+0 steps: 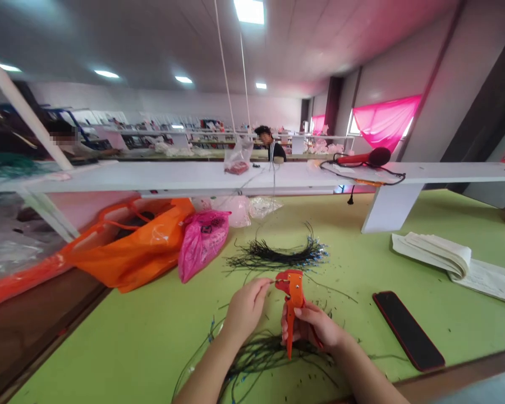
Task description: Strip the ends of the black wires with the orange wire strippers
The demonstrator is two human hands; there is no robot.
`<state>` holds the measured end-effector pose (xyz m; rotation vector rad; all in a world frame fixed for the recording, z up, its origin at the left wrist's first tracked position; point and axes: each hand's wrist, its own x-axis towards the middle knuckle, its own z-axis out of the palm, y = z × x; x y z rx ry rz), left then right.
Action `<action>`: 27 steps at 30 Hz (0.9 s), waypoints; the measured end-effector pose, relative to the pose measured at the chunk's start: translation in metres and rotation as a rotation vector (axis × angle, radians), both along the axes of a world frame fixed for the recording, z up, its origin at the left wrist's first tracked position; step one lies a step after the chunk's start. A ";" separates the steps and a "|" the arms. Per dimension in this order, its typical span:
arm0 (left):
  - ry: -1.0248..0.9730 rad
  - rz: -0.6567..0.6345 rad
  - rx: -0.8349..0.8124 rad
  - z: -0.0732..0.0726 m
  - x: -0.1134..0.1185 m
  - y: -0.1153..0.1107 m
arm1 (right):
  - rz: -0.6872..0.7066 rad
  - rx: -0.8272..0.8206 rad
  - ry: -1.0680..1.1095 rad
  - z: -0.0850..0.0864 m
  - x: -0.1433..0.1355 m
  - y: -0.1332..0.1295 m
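My right hand point(315, 325) is wrapped round the handles of an orange and red wire stripper point(295, 289), held upright above the table. My left hand point(247, 307) pinches a thin dark wire point(272, 281), whose end reaches the jaws of the stripper. Below both hands lies a loose bunch of dark wires point(256, 356), some with small blue ends. Beyond the stripper is a second bundle of black wires point(278, 255), with blue tips gathered at its right side.
An orange bag point(138, 252) and a pink plastic bag point(204, 241) stand at left. On the right lie a phone point(408, 331) and an open notebook point(433, 255). A white shelf point(172, 178) crosses behind, carrying a red tool point(357, 159) with a cord. Two people sit farther back.
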<state>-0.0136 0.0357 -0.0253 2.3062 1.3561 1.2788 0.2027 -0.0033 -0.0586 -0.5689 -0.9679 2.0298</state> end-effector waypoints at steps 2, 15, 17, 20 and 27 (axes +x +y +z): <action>-0.015 0.004 0.014 -0.002 0.002 0.002 | -0.041 0.018 0.006 -0.002 -0.002 0.002; -0.170 0.149 0.020 -0.002 0.002 0.006 | -0.230 0.037 0.127 -0.002 -0.004 0.008; -0.208 0.171 0.011 -0.002 0.000 0.008 | -0.259 0.030 0.137 0.000 -0.004 0.010; -0.201 0.138 0.009 -0.002 -0.001 0.008 | -0.260 0.032 0.131 0.001 -0.005 0.010; -0.175 0.114 -0.067 0.000 0.002 0.007 | -0.216 0.099 0.082 0.001 -0.007 0.006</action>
